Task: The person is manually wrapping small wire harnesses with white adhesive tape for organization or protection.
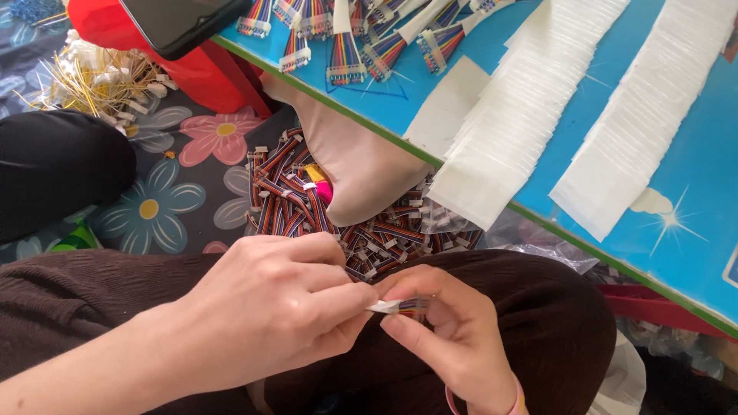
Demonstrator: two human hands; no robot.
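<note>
Right now, in the head view, your left hand and right hand meet over your lap, both pinching one small ribbon cable. Your left thumb and forefinger close on its white end; your right fingers grip the coloured wires just beside them. Neither hand is spread; both are pressed to the piece.

Judging by that grip, you are fitting or wrapping the white strip onto the cable's end, and the step looks midway, since the strip is partly hidden by your fingertips. The next move likely calls for a firm, even squeeze while your right hand keeps the wires flat.

Beyond your hands, on the floor, lies a heap of loose cables. Farther off, up and to the right, the blue table carries rows of white strips and finished cables. A dark phone sits far up left.
</note>
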